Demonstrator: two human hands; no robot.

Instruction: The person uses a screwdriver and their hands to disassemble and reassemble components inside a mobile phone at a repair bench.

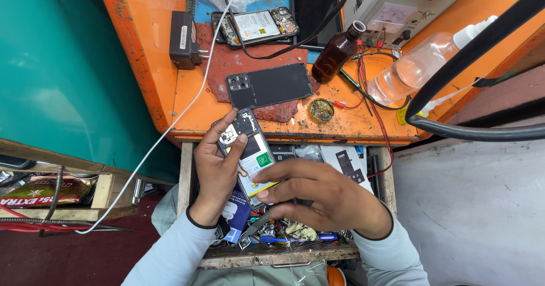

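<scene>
My left hand [216,169] grips an opened phone [250,149] with its back off, battery and circuit board showing, held over an open drawer. My right hand [323,192] is closed on a thin dark tool [258,222] whose tip points down toward the drawer, fingertips resting at the phone's lower edge. The phone's black back cover [269,85] lies on the orange bench just beyond.
A second opened phone [255,26] and a dark tablet [314,5] lie at the back. A brown bottle [336,52], clear spray bottle [414,67], solder tin [321,110], black charger [183,39], white cable [187,107] and power supply [397,5] crowd the bench. The drawer [284,255] holds several tools.
</scene>
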